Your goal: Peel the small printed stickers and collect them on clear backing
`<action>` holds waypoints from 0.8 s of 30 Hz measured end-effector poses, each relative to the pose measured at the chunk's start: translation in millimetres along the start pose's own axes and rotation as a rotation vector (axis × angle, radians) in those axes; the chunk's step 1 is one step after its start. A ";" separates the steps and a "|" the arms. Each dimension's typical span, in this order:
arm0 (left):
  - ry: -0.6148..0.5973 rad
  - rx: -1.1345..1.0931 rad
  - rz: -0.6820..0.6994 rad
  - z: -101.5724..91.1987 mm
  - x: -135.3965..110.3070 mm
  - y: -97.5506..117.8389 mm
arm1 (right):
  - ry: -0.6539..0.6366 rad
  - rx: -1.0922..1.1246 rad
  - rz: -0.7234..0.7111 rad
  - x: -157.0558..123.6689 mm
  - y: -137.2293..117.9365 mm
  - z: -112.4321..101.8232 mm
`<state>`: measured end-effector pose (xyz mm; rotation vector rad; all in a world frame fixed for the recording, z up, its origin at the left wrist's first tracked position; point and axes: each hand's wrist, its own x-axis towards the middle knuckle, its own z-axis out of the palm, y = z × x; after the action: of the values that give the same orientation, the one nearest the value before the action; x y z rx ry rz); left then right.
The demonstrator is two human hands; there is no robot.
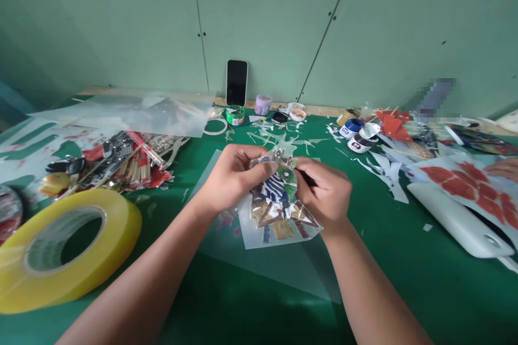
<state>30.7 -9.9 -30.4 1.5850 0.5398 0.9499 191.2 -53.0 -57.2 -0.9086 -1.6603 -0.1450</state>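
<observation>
Both of my hands meet over a green mat (259,302) at the centre of the table. My left hand (230,178) pinches the top of a painted transparent sheet (277,210) with a colourful figure in blue, green, gold and brown. My right hand (326,191) grips a thin dark tool (304,176) whose tip touches the green part of the figure. The sheet lies partly on a larger clear film (291,269). The tool's shaft is mostly hidden in my fist.
A big yellow tape roll (65,253) sits front left, beside a heap of sticks and pliers (121,164). Paint jars (356,135), a green tub (235,115) and a phone (237,82) stand behind. Another person's hand (504,168) rests on a red-painted sheet (469,186) at right.
</observation>
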 end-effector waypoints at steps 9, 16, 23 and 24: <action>0.025 -0.009 -0.027 0.9 -1.2 -1.4 | -0.083 0.053 0.087 1.8 -0.2 -3.8; -0.002 0.067 -0.021 0.5 -0.8 2.1 | -0.115 0.067 0.078 2.2 -0.2 -3.9; -0.014 0.082 -0.026 0.1 -0.6 3.6 | -0.170 0.118 0.116 1.2 1.3 -6.2; -0.014 0.090 -0.028 -0.1 -0.6 3.4 | -0.181 0.121 0.126 0.8 1.5 -6.4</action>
<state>29.7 -11.1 -27.3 1.6590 0.6003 0.9039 197.1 -55.1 -55.1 -0.9530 -1.7516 0.1260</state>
